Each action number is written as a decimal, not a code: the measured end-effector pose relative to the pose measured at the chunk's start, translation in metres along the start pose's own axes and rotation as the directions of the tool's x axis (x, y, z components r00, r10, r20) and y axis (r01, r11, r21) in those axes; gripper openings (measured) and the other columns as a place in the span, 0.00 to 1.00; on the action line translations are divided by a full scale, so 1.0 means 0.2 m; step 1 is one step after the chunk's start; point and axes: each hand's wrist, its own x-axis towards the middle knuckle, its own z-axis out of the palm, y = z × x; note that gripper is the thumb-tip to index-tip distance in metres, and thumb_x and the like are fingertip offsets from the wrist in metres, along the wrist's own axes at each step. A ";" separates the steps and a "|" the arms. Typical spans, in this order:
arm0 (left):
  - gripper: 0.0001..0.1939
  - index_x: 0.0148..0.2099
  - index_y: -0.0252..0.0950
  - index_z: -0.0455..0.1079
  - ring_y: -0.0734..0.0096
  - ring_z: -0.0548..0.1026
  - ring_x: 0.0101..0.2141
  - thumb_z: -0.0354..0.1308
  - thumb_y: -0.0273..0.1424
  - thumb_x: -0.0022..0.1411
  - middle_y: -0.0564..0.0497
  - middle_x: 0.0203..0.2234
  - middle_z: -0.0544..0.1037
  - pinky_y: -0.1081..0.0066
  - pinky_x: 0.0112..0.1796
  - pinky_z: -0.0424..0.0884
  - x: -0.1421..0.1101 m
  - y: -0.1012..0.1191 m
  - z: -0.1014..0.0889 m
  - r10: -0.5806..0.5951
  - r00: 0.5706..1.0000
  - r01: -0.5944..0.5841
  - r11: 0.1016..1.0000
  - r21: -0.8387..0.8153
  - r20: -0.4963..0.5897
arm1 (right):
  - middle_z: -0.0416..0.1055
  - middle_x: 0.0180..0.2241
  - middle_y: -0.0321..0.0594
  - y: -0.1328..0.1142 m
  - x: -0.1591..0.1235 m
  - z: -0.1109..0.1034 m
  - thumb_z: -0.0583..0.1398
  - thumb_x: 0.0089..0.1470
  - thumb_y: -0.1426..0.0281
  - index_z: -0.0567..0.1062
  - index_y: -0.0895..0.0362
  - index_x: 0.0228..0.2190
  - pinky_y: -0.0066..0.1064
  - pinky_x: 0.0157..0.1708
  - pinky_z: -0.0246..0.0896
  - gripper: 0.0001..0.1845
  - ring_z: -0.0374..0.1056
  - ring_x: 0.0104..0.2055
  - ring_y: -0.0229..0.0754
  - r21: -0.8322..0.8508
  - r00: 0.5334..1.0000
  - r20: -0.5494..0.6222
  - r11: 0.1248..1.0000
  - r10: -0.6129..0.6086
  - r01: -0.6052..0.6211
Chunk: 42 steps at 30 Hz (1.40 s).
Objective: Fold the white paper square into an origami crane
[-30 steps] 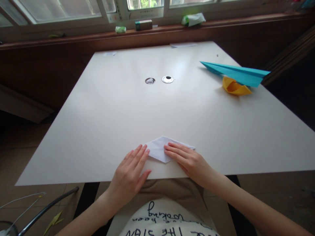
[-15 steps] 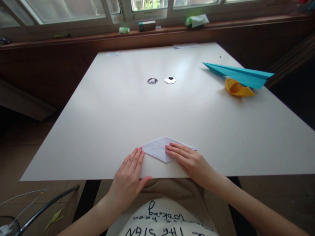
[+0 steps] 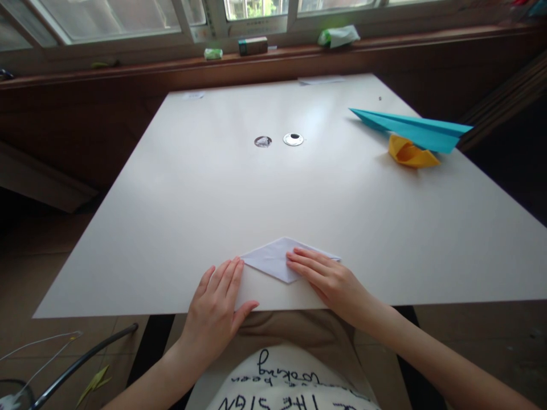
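At the near edge of a white table, a folded white paper lies flat, pointed at its left end. The right hand covers its right part — fingers extended, pressing down rather than gripping. The left hand is flat too, fingers straight and grasping nothing — its fingertips at the paper's left point.
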 end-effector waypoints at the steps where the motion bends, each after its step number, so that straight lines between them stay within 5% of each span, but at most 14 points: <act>1: 0.28 0.56 0.25 0.60 0.55 0.68 0.50 0.48 0.42 0.62 0.38 0.51 0.70 0.58 0.51 0.58 0.00 0.00 0.00 -0.004 1.000 0.004 1.000 -0.001 -0.002 | 0.69 0.51 0.43 -0.01 0.00 0.00 0.49 0.57 0.79 0.69 0.57 0.50 0.40 0.52 0.64 0.21 0.62 0.56 0.44 0.000 1.000 -0.005 1.000 0.002 -0.002; 12: 0.15 0.46 0.30 0.66 0.56 0.67 0.51 0.48 0.35 0.63 0.38 0.49 0.71 0.54 0.53 0.62 0.15 0.03 0.01 -0.106 0.994 0.098 0.973 -0.210 -0.029 | 0.70 0.34 0.49 -0.18 0.16 0.11 0.49 0.55 0.80 0.71 0.60 0.28 0.41 0.41 0.69 0.12 0.67 0.40 0.47 -0.137 0.979 -0.113 0.974 0.168 -0.183; 15: 0.23 0.60 0.29 0.53 0.61 0.55 0.60 0.44 0.31 0.64 0.37 0.59 0.59 0.59 0.55 0.62 0.24 0.07 0.06 0.052 0.998 -0.038 0.938 -0.345 0.033 | 0.68 0.40 0.51 -0.18 0.16 0.12 0.48 0.55 0.80 0.70 0.62 0.36 0.43 0.45 0.67 0.12 0.65 0.43 0.47 -0.063 0.976 -0.139 0.982 0.169 -0.179; 18: 0.25 0.63 0.30 0.47 0.65 0.52 0.61 0.41 0.29 0.65 0.39 0.61 0.57 0.61 0.56 0.59 0.29 0.10 0.11 0.145 0.986 -0.106 0.921 -0.374 0.079 | 0.64 0.49 0.54 -0.16 0.15 0.13 0.46 0.55 0.81 0.65 0.63 0.47 0.45 0.52 0.62 0.18 0.61 0.53 0.47 -0.003 0.968 -0.155 0.980 0.197 -0.200; 23: 0.25 0.62 0.28 0.51 0.63 0.54 0.61 0.41 0.31 0.65 0.41 0.61 0.56 0.61 0.56 0.59 0.29 0.11 0.14 0.156 0.983 -0.128 0.957 -0.260 0.093 | 0.60 0.56 0.56 -0.15 0.10 0.13 0.46 0.56 0.78 0.61 0.66 0.53 0.49 0.56 0.56 0.23 0.53 0.61 0.50 -0.104 0.980 -0.071 0.976 0.183 -0.190; 29: 0.25 0.62 0.27 0.51 0.63 0.53 0.61 0.40 0.32 0.66 0.43 0.62 0.54 0.62 0.57 0.59 0.28 0.12 0.13 0.158 0.981 -0.131 0.966 -0.221 0.110 | 0.54 0.59 0.60 -0.14 -0.01 0.09 0.52 0.56 0.57 0.58 0.70 0.56 0.48 0.57 0.56 0.35 0.48 0.63 0.55 -0.222 0.974 -0.040 0.948 0.225 -0.228; 42: 0.25 0.63 0.28 0.49 0.64 0.51 0.62 0.39 0.33 0.66 0.43 0.62 0.52 0.62 0.57 0.57 0.28 0.13 0.13 0.156 0.979 -0.124 0.967 -0.222 0.133 | 0.56 0.58 0.59 -0.08 -0.21 0.01 0.50 0.55 0.52 0.57 0.72 0.56 0.47 0.55 0.57 0.39 0.52 0.61 0.55 -0.401 0.949 -0.091 0.861 0.302 -0.313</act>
